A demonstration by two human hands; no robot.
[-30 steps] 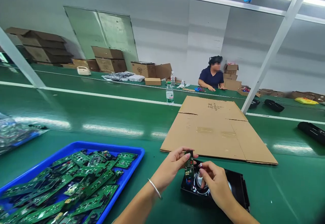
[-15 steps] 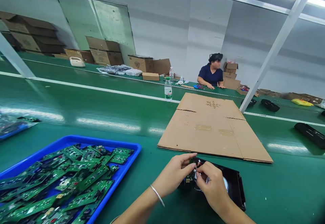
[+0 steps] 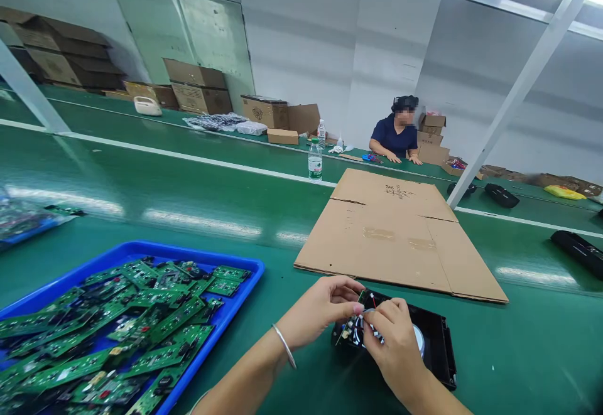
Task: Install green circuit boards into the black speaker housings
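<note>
My left hand (image 3: 325, 308) pinches the edge of a green circuit board (image 3: 349, 329), which stands tilted at the left end of a black plastic housing (image 3: 436, 339). Close against it, my right hand (image 3: 393, 339) has thumb and fingertips pressed together on thin white wires (image 3: 358, 333) beside the board. The wire ends between the fingers are too small to make out. A round white-rimmed part, like a speaker (image 3: 419, 341), sits in the housing, partly hidden behind my right hand. The housing lies on the green table.
A blue tray (image 3: 257, 270) piled with green circuit boards (image 3: 164, 314) is at the left. Beyond my hands lies a flat cardboard sheet (image 3: 377, 258). A water bottle (image 3: 315, 162) stands farther back. A person (image 3: 397, 135) sits at the far table. A black case (image 3: 577, 252) is at the right.
The circuit board has tilted more upright in my left hand, showing its edge. My right hand stays beside it at the wires. The view has shifted slightly.
</note>
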